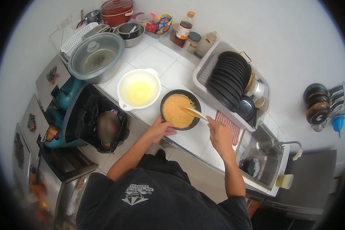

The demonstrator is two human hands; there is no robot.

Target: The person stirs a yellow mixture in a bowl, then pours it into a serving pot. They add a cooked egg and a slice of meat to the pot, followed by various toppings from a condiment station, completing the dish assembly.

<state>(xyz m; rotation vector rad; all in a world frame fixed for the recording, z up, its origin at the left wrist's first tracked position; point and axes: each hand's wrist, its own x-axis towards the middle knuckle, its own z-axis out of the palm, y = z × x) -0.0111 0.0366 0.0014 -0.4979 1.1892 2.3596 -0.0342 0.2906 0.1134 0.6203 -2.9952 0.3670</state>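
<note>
A round black bowl (196, 101) stands on the white tiled counter, holding a thick orange mixture (177, 109). My left hand (161, 130) grips the bowl's near left side, thumb by the rim and the other fingers low against its wall. In my right hand (219, 134) is the handle of a pale, wooden-looking spatula (195, 112). Its tip is sunk in the mixture at the bowl's right side, so the end's shape is hidden. Just left of the bowl sits a white colander (154, 78) with something yellow showing inside.
A dish rack (203, 82) full of black plates (228, 80) borders the bowl on the right, beside a red checked cloth (227, 124) and the sink (270, 168). At left are a large lidded pot (113, 69) and a black-lined bin (74, 122). Bottles (184, 28) line the wall.
</note>
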